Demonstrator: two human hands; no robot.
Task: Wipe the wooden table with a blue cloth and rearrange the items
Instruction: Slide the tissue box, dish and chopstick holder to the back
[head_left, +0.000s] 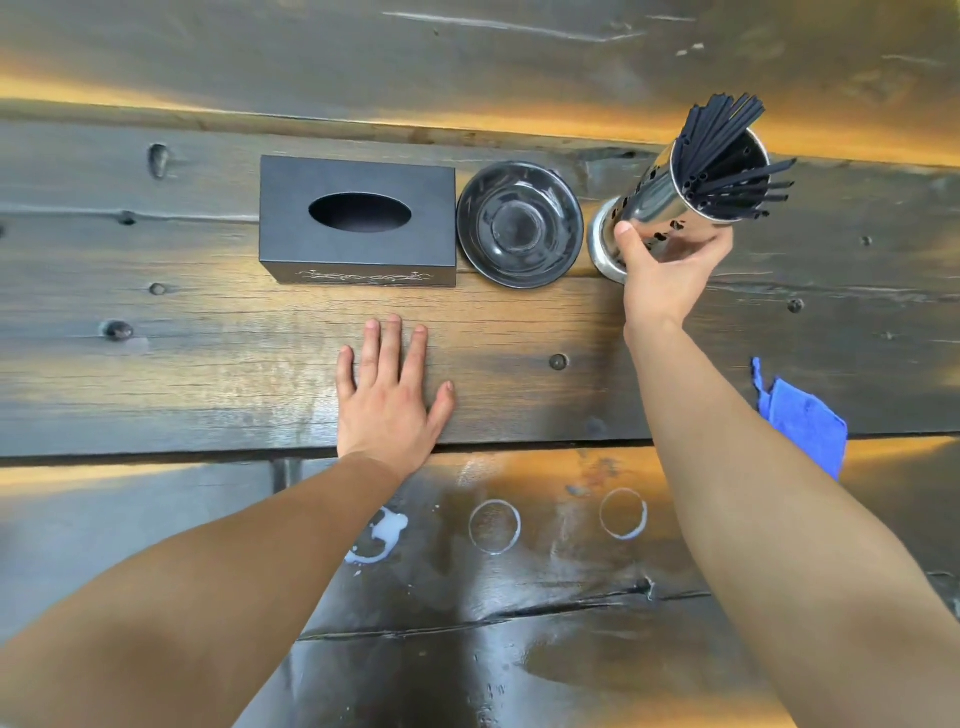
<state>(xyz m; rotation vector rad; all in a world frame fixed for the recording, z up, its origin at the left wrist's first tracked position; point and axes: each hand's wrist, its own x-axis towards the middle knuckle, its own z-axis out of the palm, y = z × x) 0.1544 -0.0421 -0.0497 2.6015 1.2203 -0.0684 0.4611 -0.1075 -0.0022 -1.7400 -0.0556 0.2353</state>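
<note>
Dark wooden table (182, 364) planks are filling my whole view, shiny and wet-looking near me, with white ring marks (494, 526) and a white splotch (382, 535) sitting on the closest plank.

I am seeing a black tissue box (357, 221) standing on the far plank, and its oval hole is looking dark inside. Touching its right side, a black bowl (520, 224) is sitting with nothing in it.

Just right of the bowl, my right hand (670, 270) is wrapping around a shiny metal holder (675, 208), thumb on the near side and fingers curling behind it. The holder is tipping to the right, and its base is sitting close to the bowl; I cannot tell if the base is touching the table. Lots of black straws (727, 161) are poking out of its open top.

My left hand (387, 395) is lying flat on the table with fingers spread, gripping nothing, in front of the tissue box.

The blue cloth (805, 421) is lying bunched at the plank edge, just right of my right forearm and well apart from both hands.
</note>
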